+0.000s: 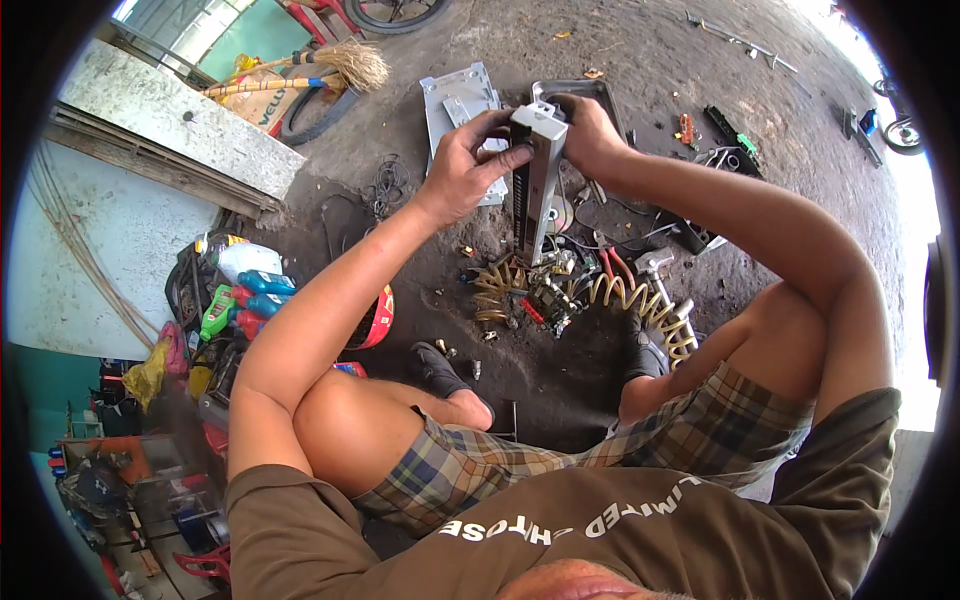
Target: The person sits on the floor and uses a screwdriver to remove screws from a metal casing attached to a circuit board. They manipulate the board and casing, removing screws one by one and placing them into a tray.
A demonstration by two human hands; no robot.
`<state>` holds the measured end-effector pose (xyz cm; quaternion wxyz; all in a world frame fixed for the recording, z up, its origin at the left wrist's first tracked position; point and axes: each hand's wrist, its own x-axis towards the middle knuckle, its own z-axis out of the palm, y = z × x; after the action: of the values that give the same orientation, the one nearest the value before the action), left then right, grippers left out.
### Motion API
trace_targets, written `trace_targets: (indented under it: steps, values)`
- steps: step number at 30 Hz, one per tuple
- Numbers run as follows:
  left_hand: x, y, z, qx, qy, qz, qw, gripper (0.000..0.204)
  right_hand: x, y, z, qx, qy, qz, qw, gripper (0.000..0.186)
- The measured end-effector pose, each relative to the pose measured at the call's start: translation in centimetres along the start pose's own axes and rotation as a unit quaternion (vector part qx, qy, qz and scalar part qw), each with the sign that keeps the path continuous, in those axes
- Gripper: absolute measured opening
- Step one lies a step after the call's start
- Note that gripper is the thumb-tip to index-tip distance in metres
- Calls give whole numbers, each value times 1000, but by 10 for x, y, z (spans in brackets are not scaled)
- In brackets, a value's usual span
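A narrow silver metal case (541, 123) with a dark slotted side stands upright in front of me, held at its top from both sides. My left hand (468, 168) is closed on its upper left edge, with the thumb along the side. At the top right, my right hand (592, 135) grips the same case; some of its fingers are hidden. Below the case lies a circuit board (550, 304) with red and green parts. Red-handled pliers (613, 262) and a hammer (655, 264) rest to the right. A flat grey metal panel (440, 92) lies behind my left hand.
A coiled yellowish hose (648, 303) curves by my right foot. Loose wires (390, 180) lie left of the panel. Several bottles (265, 282) are gathered at my left, near a white cabinet (200, 125). A straw broom (355, 68) is at the far left.
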<state>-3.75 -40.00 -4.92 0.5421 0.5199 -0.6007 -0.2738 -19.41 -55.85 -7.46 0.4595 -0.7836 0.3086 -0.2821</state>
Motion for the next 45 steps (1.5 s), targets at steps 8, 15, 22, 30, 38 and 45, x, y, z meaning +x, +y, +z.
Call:
trace_targets:
  steps: [8, 15, 22, 30, 38, 45]
  values:
    - [-1, 5, -1, 54, 2, 7, 999, 44, -7, -9, 2, -36, 9, -52, 998, 45]
    - [-5, 6, 0, -35, -10, -23, 999, 45, -4, -1, 3, -44, 15, -34, 998, 45]
    - [-6, 7, -2, -22, -14, -30, 999, 44, -11, -10, 1, -44, -3, -48, 998, 46]
    - [-7, 14, -2, 9, -10, -28, 1000, 43, -16, -14, 1, -35, -12, -55, 998, 44]
    - [-10, 10, -4, -35, -19, -34, 999, 45, -15, -11, 1, -53, -17, -67, 996, 43]
    - [-9, 10, -4, -10, -18, -36, 999, 47, -18, -11, 3, -52, -7, -64, 997, 43]
